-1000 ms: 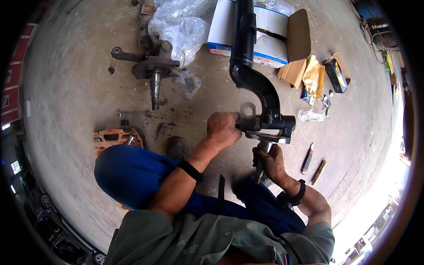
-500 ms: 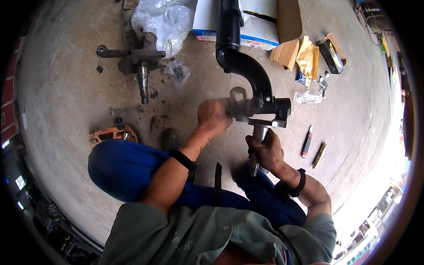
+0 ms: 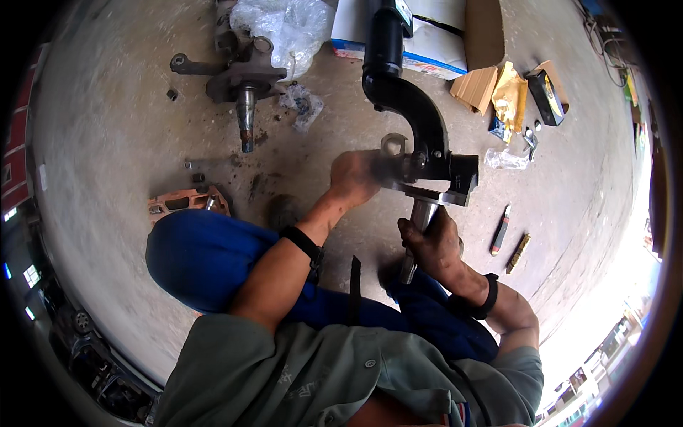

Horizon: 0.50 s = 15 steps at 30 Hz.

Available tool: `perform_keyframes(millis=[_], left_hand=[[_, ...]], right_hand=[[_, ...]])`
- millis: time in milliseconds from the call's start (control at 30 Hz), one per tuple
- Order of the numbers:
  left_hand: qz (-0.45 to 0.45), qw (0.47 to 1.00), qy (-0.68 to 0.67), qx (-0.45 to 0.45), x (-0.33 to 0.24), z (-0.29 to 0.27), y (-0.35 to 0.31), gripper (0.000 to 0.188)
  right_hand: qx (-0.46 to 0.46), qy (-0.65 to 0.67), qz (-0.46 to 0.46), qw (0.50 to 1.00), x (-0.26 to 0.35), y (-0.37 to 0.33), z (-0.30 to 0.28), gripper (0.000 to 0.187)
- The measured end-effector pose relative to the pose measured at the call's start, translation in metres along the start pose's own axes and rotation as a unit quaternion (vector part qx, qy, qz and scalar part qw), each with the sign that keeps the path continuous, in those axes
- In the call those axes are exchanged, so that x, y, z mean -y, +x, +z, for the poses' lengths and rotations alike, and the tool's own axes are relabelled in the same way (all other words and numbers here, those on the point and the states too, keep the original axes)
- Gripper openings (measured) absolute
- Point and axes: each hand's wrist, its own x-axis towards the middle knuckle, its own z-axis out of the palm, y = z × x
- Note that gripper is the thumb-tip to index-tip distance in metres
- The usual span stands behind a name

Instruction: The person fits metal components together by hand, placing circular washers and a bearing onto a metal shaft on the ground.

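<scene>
1. Clock centred on the joint. Black curved beam (image 3: 416, 107) drops in from 12; steel spindle (image 3: 424, 215) points to 6, its tip just short of the blue trousers (image 3: 206, 256).
2. Room: concrete floor (image 3: 128, 128) spreads wide of the joint on both sides; large white box (image 3: 430, 46) sits at 12, partly behind the beam.
3. Right hand (image 3: 440, 249), at 6: fingers wrapped around the spindle.
4. Left hand (image 3: 353, 178), at 9: against the joint's side, fingers curled but blurred; cannot tell what they grasp.
5. Count: two spindles, the gripped one and one on a rusty knuckle (image 3: 245, 80) at 10; one knife (image 3: 500, 233) and one brass-coloured piece (image 3: 519, 254) at 4; one black box (image 3: 546, 98) at 2.
</scene>
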Motion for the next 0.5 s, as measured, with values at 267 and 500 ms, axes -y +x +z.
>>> perform_keyframes(millis=[267,500], left_hand=[[-0.124,0.914,-0.369,0.112,0.017,-0.002,0.003,0.029],[-0.135,0.925,-0.325,0.143,0.017,-0.011,0.005,0.029]], right_hand=[[0.011,-0.037,-0.072,0.997,0.015,-0.013,0.005,0.051],[0.036,-0.025,-0.124,0.991,0.031,-0.017,0.005,0.056]])
